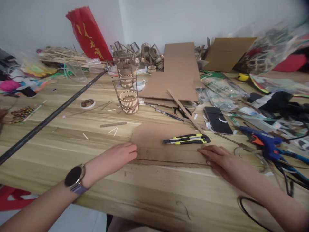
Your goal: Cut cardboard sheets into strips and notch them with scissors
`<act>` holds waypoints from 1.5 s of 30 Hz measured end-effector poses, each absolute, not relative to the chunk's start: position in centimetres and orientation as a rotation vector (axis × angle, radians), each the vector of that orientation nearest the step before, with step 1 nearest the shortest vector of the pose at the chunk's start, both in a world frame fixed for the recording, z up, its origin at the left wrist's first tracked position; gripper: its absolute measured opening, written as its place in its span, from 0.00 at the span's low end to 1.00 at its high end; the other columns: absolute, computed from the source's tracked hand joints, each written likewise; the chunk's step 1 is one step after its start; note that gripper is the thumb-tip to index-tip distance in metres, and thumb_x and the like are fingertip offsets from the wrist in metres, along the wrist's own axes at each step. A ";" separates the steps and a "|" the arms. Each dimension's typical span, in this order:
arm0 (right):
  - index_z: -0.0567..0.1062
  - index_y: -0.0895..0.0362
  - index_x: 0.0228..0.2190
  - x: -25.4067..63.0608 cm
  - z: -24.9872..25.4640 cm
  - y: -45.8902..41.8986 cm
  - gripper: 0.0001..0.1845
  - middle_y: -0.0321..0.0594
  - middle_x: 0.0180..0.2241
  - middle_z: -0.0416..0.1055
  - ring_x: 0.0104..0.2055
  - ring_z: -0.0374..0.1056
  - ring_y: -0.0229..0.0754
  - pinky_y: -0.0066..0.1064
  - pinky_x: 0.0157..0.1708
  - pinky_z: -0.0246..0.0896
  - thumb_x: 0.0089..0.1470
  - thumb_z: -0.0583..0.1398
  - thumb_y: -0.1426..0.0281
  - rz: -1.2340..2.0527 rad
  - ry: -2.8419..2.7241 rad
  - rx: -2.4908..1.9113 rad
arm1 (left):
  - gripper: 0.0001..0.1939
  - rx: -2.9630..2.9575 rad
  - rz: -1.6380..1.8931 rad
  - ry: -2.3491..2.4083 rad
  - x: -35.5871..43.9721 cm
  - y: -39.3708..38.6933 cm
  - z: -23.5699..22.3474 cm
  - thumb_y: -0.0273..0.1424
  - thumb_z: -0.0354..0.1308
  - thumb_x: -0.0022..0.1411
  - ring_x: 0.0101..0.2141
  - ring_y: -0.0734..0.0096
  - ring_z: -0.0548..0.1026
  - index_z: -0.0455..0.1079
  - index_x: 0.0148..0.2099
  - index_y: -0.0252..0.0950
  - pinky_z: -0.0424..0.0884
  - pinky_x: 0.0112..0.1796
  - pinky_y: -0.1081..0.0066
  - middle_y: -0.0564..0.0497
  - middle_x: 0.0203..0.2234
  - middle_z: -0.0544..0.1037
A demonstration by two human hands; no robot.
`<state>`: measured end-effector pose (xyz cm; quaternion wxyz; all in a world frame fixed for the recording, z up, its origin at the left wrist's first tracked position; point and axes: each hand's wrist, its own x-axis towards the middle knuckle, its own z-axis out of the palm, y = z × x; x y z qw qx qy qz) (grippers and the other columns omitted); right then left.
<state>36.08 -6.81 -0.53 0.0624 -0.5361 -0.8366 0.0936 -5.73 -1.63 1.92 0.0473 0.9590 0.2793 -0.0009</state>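
Cardboard piece [166, 146] lying flat on the tabletop [72, 151], lower centre of the frame, with its long axis running left to right across your view. Your left hand [116, 158] rests flat and open at its left end, fingertips touching the edge; your right hand [218, 158] lies flat and open at its right end, fingers pressing the lower right corner. Neither hand grips anything. The sheet thus sits between your two hands, just ahead of them, and each hand is about equally near its own end. A crease or scored line appears to run along the lower strip of the cardboard, parallel to the long axis, in line with both sets of fingertips. A yellow-and-black utility knife [185, 139] lies on the sheet, also along the long axis, towards the right; your right hand is clearly the nearer to it, just below its right end, not touching. At centre frame, well behind the sheet, stands a small stick-built lantern frame [126, 87]; a blue glue gun [263, 141] lies at right, near your right hand.
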 end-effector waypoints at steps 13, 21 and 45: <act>0.79 0.58 0.51 36.3 -0.5 -6.6 0.23 0.54 0.49 0.77 0.50 0.75 0.54 0.46 0.50 0.74 0.61 0.51 0.69 0.338 -2.504 -1.589 | 0.27 2.970 -0.387 0.579 -2.0 1.3 3.6 0.17 0.55 0.66 0.33 0.71 0.72 0.71 0.60 0.49 0.62 0.32 0.74 0.51 0.40 0.72; 0.78 0.56 0.53 36.9 0.0 -6.1 0.26 0.53 0.53 0.74 0.55 0.72 0.50 0.43 0.53 0.71 0.58 0.51 0.76 0.436 -2.541 -1.553 | 0.42 2.909 -0.587 0.614 -0.6 1.2 4.6 0.13 0.51 0.62 0.33 0.69 0.74 0.57 0.70 0.56 0.61 0.30 0.75 0.49 0.43 0.73; 0.78 0.56 0.45 29.4 5.0 6.8 0.11 0.45 0.47 0.78 0.48 0.74 0.48 0.44 0.48 0.71 0.66 0.58 0.67 0.138 -2.663 -1.834 | 0.37 2.776 -0.724 0.562 3.8 2.6 6.4 0.20 0.50 0.68 0.27 0.67 0.71 0.54 0.70 0.63 0.50 0.26 0.72 0.52 0.32 0.78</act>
